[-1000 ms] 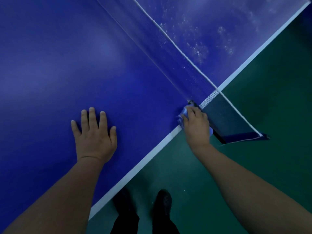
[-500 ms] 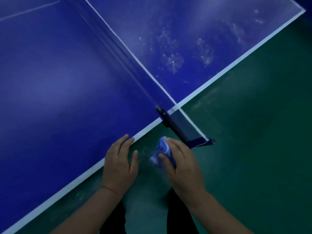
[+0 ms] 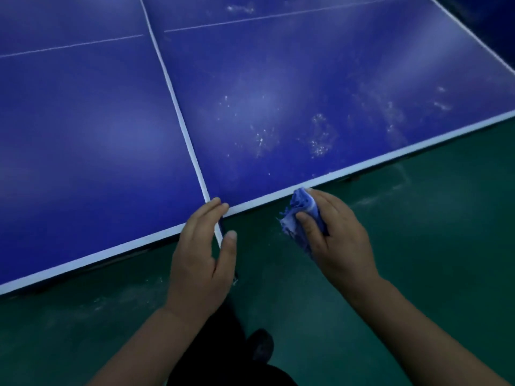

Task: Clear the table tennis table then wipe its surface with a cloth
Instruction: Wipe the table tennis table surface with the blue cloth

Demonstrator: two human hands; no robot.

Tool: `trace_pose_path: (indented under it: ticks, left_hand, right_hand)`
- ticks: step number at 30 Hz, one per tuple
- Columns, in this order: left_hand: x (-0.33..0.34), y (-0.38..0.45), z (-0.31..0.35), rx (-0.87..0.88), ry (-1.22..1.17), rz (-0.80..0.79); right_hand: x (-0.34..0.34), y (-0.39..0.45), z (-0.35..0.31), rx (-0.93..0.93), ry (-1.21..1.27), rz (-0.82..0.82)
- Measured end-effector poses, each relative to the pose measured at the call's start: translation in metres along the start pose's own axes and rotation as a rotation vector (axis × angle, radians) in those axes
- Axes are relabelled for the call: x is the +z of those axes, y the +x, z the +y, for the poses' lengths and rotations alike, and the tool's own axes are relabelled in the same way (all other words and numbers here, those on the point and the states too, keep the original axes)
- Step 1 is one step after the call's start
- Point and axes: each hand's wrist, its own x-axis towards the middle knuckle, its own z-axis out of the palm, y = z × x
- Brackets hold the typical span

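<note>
A hand holds a blue cloth by the table's near edge.

The right hand (image 3: 337,235) pinches the bunched cloth (image 3: 299,215) between thumb and fingers; the cloth sticks out to the left of the grip, maybe just touching the white edge of the table (image 3: 390,157). The left hand (image 3: 200,254) is spread loosely around the end of the net (image 3: 178,112). White dust (image 3: 317,137) lies far right.

Blue table (image 3: 83,121) with white lines and whitish speckles; blue-and-white cloth (image 3: 302,215); green floor (image 3: 418,246).
</note>
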Motion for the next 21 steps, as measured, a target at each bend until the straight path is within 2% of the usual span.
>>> trace_pose_path:
  ticks: [9, 14, 18, 21]
  left_hand:
    - [0.073, 0.047, 0.000, -0.216, 0.006, 0.078]
    - [0.122, 0.079, -0.001, -0.335, 0.003, 0.011]
    - [0.144, 0.088, -0.016, -0.486, 0.041, 0.045]
    - [0.162, 0.092, -0.032, -0.569, 0.122, 0.076]
  right_hand:
    - [0.034, 0.095, 0.091, 0.032, -0.023, -0.168]
    - [0.042, 0.158, 0.162, 0.105, -0.077, -0.182]
    - [0.051, 0.225, 0.218, 0.136, -0.099, -0.129]
    - [0.067, 0.278, 0.266, 0.128, -0.228, -0.172]
